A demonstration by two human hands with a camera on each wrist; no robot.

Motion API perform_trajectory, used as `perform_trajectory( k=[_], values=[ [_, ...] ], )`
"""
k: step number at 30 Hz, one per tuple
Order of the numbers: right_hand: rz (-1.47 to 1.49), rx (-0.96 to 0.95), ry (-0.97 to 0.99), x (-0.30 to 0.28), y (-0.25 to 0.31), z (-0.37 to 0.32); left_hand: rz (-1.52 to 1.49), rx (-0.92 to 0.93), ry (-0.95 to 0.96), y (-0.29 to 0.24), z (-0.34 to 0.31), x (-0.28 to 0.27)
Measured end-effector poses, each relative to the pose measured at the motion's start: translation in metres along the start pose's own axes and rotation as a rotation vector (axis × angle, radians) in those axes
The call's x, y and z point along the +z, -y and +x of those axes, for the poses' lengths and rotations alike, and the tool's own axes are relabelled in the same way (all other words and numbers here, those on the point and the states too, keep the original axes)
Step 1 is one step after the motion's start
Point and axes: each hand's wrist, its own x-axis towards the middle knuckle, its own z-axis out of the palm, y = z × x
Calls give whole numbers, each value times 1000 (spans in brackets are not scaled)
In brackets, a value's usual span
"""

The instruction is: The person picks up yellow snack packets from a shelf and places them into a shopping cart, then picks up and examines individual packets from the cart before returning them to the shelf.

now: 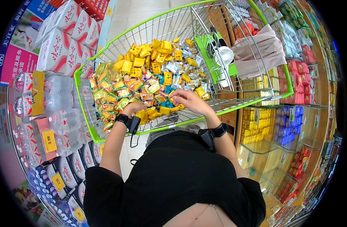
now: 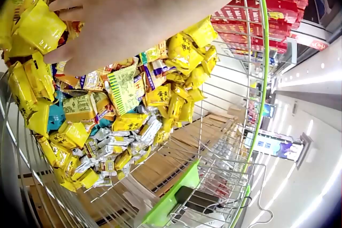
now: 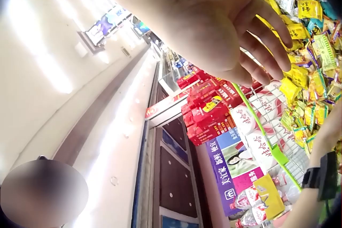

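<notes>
A wire shopping cart with bright green plastic rails (image 1: 290, 85) stood in a shop aisle. Stacked beyond the cart's left end were white cardboard cartons with red swirls (image 1: 56, 49) and clear plastic bottles (image 1: 63, 94). A heap of small, glossy wrapped packets (image 1: 147, 80) in yellow, silver, orange and teal filled the cart's left part. Pale pink cloth (image 1: 258, 47) draped its right end. Inside the cart's near rail, a person's left hand (image 1: 135, 108) reached into the heap, open and empty, fingers extended; the right hand (image 1: 188, 100), loosely open and empty, reached over it. A white plastic fan (image 1: 224, 56) stood toward the cart's right end. Pillow-shaped yellow packets (image 1: 164, 110) lay between the hands.
</notes>
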Motion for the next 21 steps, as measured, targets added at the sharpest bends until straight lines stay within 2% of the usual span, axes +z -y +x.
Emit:
perform_trajectory(
  k=[2, 6, 8, 15, 18, 21],
  values=[
    [4, -1, -10, -1, 1, -1, -123, -66, -87, -5, -6, 2],
    [30, -25, -28, -3, 2, -4, -74, -46, -72, -1, 3, 0],
    [29, -31, -35, -3, 2, -5, 20, -71, 6, 1, 10, -3],
    [39, -32, -51, -6, 0, -10, 139, -120, -31, -3, 0, -1],
    [43, -36, -55, -6, 0, -14, 160, -31, -32, 2, 4, -2],
    [31, -37, -72, -10, -3, -20, 352, -91, -10, -16, -15, 0]
  ],
)
